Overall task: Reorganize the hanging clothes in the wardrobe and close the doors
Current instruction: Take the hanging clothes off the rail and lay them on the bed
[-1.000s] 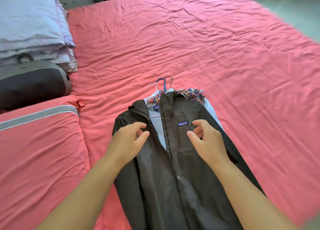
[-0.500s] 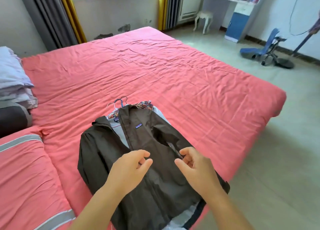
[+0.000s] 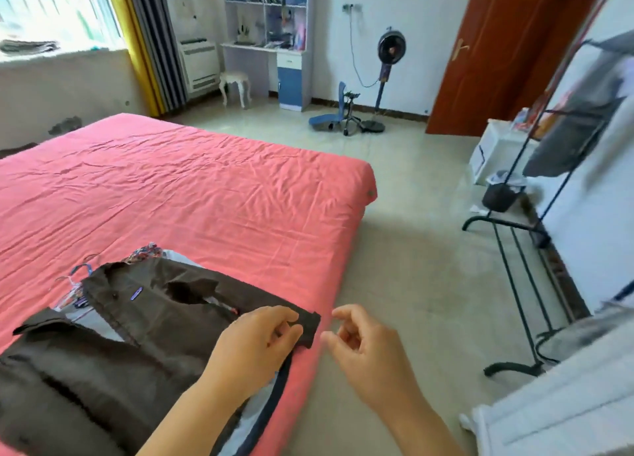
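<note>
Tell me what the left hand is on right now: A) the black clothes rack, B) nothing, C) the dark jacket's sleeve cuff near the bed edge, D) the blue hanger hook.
C: the left hand rests over the sleeve cuff of the dark jacket at the edge of the bed, while the right hand holds nothing.

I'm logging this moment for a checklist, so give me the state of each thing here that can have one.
dark jacket: lying flat on the bed, on other hangered clothes
left hand: over the jacket's cuff, fingers curled, grip unclear
right hand: loosely curled, holding nothing
bed: covered by a wrinkled pink sheet
brown door: whether shut or ajar, unclear
clothes rack: upright, grey garment hanging on it
blue chair: tipped over on the floor
</note>
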Available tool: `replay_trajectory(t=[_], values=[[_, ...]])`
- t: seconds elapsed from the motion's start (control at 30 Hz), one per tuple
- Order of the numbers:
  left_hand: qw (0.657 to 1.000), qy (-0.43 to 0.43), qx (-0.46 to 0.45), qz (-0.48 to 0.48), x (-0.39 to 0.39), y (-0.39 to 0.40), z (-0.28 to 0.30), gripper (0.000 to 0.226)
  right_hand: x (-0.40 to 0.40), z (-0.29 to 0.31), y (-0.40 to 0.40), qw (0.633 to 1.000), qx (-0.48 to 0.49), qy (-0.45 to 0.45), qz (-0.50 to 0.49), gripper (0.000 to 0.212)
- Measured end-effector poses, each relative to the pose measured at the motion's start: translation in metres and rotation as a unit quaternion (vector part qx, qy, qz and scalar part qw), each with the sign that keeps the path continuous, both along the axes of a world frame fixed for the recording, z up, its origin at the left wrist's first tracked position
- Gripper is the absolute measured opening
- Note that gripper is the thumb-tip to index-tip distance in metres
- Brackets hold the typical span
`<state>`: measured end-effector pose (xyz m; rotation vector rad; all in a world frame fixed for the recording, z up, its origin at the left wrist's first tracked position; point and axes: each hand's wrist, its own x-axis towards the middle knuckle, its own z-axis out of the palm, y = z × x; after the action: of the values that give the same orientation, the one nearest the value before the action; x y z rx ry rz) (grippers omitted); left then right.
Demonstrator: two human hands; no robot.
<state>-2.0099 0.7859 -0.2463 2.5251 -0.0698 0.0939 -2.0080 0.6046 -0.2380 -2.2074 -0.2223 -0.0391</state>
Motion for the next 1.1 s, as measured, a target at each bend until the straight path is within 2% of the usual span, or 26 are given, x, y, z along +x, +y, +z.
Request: replay_trajectory(t=[0.2, 0.37, 0.5, 0.7, 0.8, 0.93, 1.03, 1.1], values=[[0.988, -0.039, -0.037, -0.148, 0.009, -0.063, 0.021, 0.019, -0.048, 0.031, -0.070, 0.993, 0.007, -0.034, -0.114, 0.025], [0.953, -0.055, -0.083, -0.286, 0.009, -0.118, 0.045, 0.024, -0.100, 0.049, -0.110, 0.967, 0.011, -0.026, -0.255, 0.022], [0.911, -0.078, -0.075, -0.398, -0.008, -0.156, 0.059, 0.023, -0.152, 0.062, -0.127, 0.928, -0.008, -0.033, -0.371, 0.019], [0.828, -0.065, -0.093, -0.549, -0.046, -0.187, 0.068, 0.014, -0.218, 0.078, -0.126, 0.854, -0.012, -0.047, -0.518, 0.011], [0.787, -0.070, -0.100, -0.605, -0.065, -0.205, 0.068, 0.018, -0.248, 0.083, -0.120, 0.814, -0.031, -0.047, -0.579, 0.011], [0.707, -0.081, -0.121, -0.692, -0.094, -0.239, 0.072, 0.031, -0.286, 0.094, -0.116, 0.765, -0.044, -0.049, -0.641, 0.016], [0.658, -0.079, -0.162, -0.731, -0.120, -0.267, 0.082, 0.023, -0.316, 0.103, -0.116, 0.726, -0.059, -0.057, -0.682, 0.018], [0.630, -0.083, -0.164, -0.754, -0.139, -0.290, 0.094, 0.025, -0.337, 0.110, -0.118, 0.694, -0.062, -0.077, -0.714, 0.019]])
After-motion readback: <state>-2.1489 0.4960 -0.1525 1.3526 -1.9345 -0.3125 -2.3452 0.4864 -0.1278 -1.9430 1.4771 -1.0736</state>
